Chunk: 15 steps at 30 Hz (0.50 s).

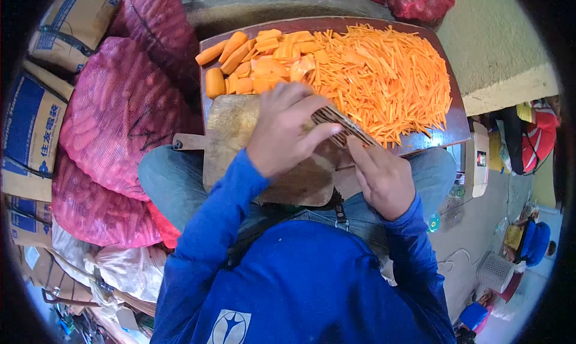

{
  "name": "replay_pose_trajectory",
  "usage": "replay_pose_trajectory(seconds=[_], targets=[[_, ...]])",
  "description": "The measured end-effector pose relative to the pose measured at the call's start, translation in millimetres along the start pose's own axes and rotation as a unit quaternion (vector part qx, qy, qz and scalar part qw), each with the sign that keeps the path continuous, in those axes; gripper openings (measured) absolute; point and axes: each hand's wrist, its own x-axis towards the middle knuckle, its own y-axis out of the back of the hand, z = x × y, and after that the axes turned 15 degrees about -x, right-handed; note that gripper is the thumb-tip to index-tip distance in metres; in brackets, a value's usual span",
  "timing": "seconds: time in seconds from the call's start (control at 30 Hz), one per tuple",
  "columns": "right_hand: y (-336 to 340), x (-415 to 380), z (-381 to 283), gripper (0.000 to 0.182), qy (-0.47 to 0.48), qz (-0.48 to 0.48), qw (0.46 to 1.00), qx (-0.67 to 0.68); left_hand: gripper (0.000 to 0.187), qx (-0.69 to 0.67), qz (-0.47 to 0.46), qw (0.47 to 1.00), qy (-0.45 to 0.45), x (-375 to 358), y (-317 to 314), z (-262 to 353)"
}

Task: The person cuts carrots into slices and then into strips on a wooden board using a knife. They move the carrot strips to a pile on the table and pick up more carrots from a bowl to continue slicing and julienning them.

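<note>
My left hand [288,125] is closed with its thumb along a narrow brown-and-pale striped object [342,126]. From the other side, the fingers of my right hand [384,179] grip the lower end of that same object; its kind I cannot tell. Beneath my hands lies a worn wooden cutting board [231,119] with a handle [191,141], resting across my lap and the table edge. Just beyond my left fingers are flat carrot slices [270,68] and whole peeled carrots [237,47]. A large heap of carrot strips [384,74] spreads to the right.
The carrots lie on a dark wooden table [459,113]. Red mesh sacks [114,116] and cardboard boxes [36,122] crowd the left. At the right are a concrete ledge [504,50], an open carton [478,161] and a perforated basket [497,272]. Another red sack [420,0] sits behind the table.
</note>
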Motion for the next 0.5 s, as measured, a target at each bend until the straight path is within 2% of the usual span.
replay_pose_trajectory(seconds=[0.03,0.1,0.13,0.23,0.3,0.37,0.43,0.5], targets=[[1.6,-0.4,-0.5,0.058,-0.004,0.002,1.000,-0.001,0.039,-0.001,-0.003,1.000,-0.003,12.7,-6.2,-2.2],[5.7,-1.8,-0.1,0.059,0.039,0.006,0.998,-0.051,0.051,0.092,-0.150,0.984,0.018,37.1,-19.1,-7.8],[4.5,-4.8,1.8,0.059,0.035,0.007,0.998,-0.053,0.054,0.095,-0.180,0.978,0.042,45.3,-29.1,-19.4],[0.6,-11.3,5.7,0.060,0.038,0.024,0.997,-0.070,0.046,0.175,-0.184,0.967,0.000,62.2,-46.1,-44.3],[3.7,-16.0,5.1,0.060,0.006,0.010,1.000,-0.017,0.040,0.220,-0.161,0.962,-0.026,58.9,-46.6,-61.3],[-1.3,-21.3,4.7,0.059,-0.003,0.018,1.000,0.007,0.037,0.210,-0.060,0.976,-0.022,49.4,-30.8,-74.3],[-6.4,-26.8,2.0,0.059,-0.015,0.020,0.999,0.029,0.038,0.252,-0.048,0.966,-0.040,39.3,-7.5,-85.7],[-10.3,-28.7,-1.9,0.055,-0.033,0.027,0.996,0.075,0.043,0.285,-0.033,0.958,-0.007,30.9,12.3,-94.1]])
